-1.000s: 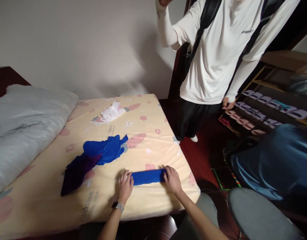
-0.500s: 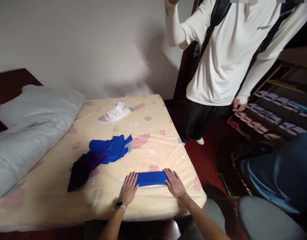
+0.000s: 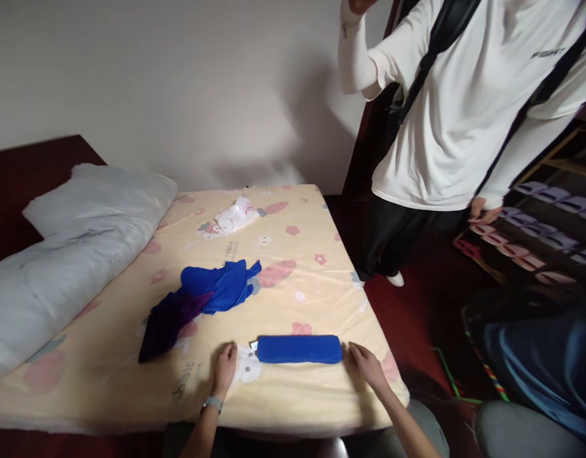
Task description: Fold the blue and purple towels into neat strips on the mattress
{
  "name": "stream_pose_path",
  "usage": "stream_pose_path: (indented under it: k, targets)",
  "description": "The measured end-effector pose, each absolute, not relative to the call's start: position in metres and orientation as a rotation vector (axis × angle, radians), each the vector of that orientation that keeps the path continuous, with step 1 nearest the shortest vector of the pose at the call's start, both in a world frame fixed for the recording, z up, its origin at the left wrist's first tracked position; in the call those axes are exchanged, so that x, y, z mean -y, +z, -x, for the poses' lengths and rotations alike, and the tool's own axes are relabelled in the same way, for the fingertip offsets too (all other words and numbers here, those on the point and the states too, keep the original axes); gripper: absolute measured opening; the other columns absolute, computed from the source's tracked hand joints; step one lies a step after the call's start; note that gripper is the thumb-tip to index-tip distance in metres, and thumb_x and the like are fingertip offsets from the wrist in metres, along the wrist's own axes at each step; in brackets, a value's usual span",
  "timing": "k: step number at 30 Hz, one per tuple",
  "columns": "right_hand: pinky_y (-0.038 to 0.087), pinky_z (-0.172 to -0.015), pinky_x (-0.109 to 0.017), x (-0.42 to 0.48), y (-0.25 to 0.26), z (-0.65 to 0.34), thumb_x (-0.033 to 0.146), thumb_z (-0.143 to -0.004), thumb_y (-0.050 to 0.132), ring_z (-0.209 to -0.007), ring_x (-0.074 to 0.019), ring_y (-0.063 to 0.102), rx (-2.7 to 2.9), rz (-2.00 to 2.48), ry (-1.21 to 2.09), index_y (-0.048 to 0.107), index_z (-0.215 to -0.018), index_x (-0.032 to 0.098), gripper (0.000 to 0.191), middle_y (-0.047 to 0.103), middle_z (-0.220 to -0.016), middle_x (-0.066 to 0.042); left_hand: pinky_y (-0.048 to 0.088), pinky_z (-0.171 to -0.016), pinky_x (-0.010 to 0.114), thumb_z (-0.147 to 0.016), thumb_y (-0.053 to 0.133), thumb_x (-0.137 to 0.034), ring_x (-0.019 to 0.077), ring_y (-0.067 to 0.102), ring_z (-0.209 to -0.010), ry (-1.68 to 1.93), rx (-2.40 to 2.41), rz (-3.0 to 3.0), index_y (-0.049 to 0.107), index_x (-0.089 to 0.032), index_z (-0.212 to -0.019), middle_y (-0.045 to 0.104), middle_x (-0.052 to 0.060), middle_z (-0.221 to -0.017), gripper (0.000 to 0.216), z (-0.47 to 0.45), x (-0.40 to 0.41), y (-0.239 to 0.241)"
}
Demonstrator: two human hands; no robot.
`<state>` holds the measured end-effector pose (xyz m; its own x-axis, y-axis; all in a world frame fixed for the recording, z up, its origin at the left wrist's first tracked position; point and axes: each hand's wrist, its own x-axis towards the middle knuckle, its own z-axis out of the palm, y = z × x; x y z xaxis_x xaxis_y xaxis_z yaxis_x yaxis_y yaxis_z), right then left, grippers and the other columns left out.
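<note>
A blue cloth [image 3: 299,349], folded into a long narrow strip, lies flat near the front edge of the bed. At its left end a small white tag [image 3: 253,345] sticks out. My left hand [image 3: 225,370] rests just left of the strip, apart from it, fingers curled in with nothing visible in them. Just off the right end is my right hand [image 3: 368,365], fingers reaching loosely toward the cloth without holding it. Farther back to the left lies a crumpled blue cloth [image 3: 221,286], with a dark purple cloth [image 3: 166,327] bunched against it.
A white plastic bag [image 3: 236,215] sits toward the far end of the patterned bed sheet [image 3: 293,299]. On the left lies a grey quilt [image 3: 97,235]. A person in a white shirt [image 3: 455,127] stands right of the bed, before racks of slippers [image 3: 545,238].
Both hands have lifted off the folded blue cloth and moved outward, baring its two ends and the tag. The view has shifted slightly, so the surroundings sit farther right.
</note>
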<state>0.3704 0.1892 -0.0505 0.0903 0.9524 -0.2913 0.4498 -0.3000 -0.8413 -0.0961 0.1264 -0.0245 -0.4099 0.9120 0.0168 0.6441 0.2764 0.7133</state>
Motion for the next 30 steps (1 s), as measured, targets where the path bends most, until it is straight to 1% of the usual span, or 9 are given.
stream_pose_path:
  k: [2, 4, 7, 12, 16, 18, 22, 25, 30]
  targets:
    - [0.053, -0.096, -0.04, -0.198, -0.037, -0.358, 0.061, -0.081, 0.05, -0.11, -0.0315, 0.068, 1.379, 1.8, 1.248, 0.075, -0.105, 0.015, 0.057, 0.076, -0.112, -0.013, 0.052, -0.063, 0.032, -0.089, 0.042, -0.064, 0.0234, 0.068, -0.07, 0.841, -2.051, -1.336, 0.07, -0.018, -0.081, 0.072, 0.007, -0.073, 0.055, 0.075, -0.141, -0.019]
    - [0.055, -0.087, -0.037, -0.204, -0.024, -0.346, 0.061, -0.076, 0.059, -0.105, -0.0317, 0.07, 1.373, 1.813, 1.278, 0.076, -0.097, 0.016, 0.052, 0.077, -0.103, -0.012, 0.046, -0.057, 0.028, -0.081, 0.052, -0.068, 0.0216, 0.065, -0.066, 0.769, -1.946, -1.263, 0.068, -0.017, -0.074, 0.067, 0.004, -0.065, 0.054, 0.057, -0.152, -0.015]
    - [0.054, -0.078, -0.033, -0.207, -0.013, -0.335, 0.057, -0.072, 0.065, -0.095, -0.0294, 0.071, 1.339, 1.817, 1.337, 0.075, -0.085, 0.017, 0.043, 0.077, -0.09, -0.01, 0.043, -0.058, 0.026, -0.073, 0.062, -0.065, 0.0215, 0.063, -0.067, 0.724, -1.873, -1.234, 0.064, -0.017, -0.067, 0.063, 0.002, -0.059, 0.048, 0.042, -0.16, -0.013]
    - [0.05, -0.068, -0.031, -0.203, -0.014, -0.332, 0.055, -0.072, 0.064, -0.076, -0.0241, 0.067, 1.313, 1.813, 1.381, 0.07, -0.073, 0.017, 0.039, 0.071, -0.071, -0.005, 0.046, -0.063, 0.03, -0.069, 0.066, -0.058, 0.0237, 0.064, -0.071, 0.717, -1.811, -1.228, 0.063, -0.017, -0.064, 0.066, 0.003, -0.061, 0.041, 0.039, -0.162, -0.014]
    - [0.047, -0.063, -0.029, -0.201, -0.017, -0.332, 0.058, -0.071, 0.062, -0.071, -0.0221, 0.064, 1.294, 1.806, 1.338, 0.067, -0.072, 0.017, 0.042, 0.068, -0.068, -0.005, 0.05, -0.071, 0.033, -0.071, 0.063, -0.057, 0.025, 0.067, -0.079, 0.779, -1.767, -1.174, 0.068, -0.017, -0.082, 0.073, 0.008, -0.078, 0.042, 0.035, -0.16, -0.008]
    - [0.047, -0.062, -0.029, -0.206, -0.016, -0.335, 0.062, -0.072, 0.06, -0.069, -0.0216, 0.062, 1.287, 1.77, 1.31, 0.066, -0.07, 0.016, 0.046, 0.067, -0.068, -0.005, 0.05, -0.07, 0.033, -0.071, 0.064, -0.058, 0.0244, 0.067, -0.079, 0.86, -1.715, -1.084, 0.068, -0.017, -0.091, 0.073, 0.008, -0.081, 0.045, 0.032, -0.164, -0.001]
    - [0.043, -0.056, -0.029, -0.235, -0.003, -0.343, 0.07, -0.073, 0.057, -0.06, -0.019, 0.057, 1.278, 1.643, 1.323, 0.065, -0.071, 0.016, 0.054, 0.062, -0.062, -0.004, 0.045, -0.062, 0.029, -0.063, 0.073, -0.058, 0.0197, 0.061, -0.069, 0.987, -1.65, -0.979, 0.066, -0.017, -0.084, 0.068, 0.004, -0.072, 0.047, 0.024, -0.2, 0.012]
    - [0.041, -0.053, -0.03, -0.275, 0.013, -0.348, 0.073, -0.069, 0.059, -0.053, -0.0167, 0.052, 1.246, 1.575, 1.322, 0.062, -0.067, 0.017, 0.057, 0.056, -0.055, -0.001, 0.044, -0.062, 0.027, -0.059, 0.074, -0.062, 0.0174, 0.06, -0.071, 1.044, -1.624, -0.985, 0.063, -0.017, -0.084, 0.066, 0.002, -0.073, 0.053, 0.018, -0.252, 0.017]
    - [0.049, -0.061, -0.032, -0.348, 0.036, -0.351, 0.07, -0.065, 0.065, -0.059, -0.0171, 0.057, 1.164, 1.519, 1.269, 0.063, -0.076, 0.015, 0.056, 0.061, -0.063, -0.003, 0.049, -0.072, 0.029, -0.062, 0.077, -0.059, 0.0204, 0.065, -0.088, 1.118, -1.523, -0.999, 0.064, -0.016, -0.103, 0.071, 0.008, -0.094, 0.061, 0.009, -0.322, 0.023]
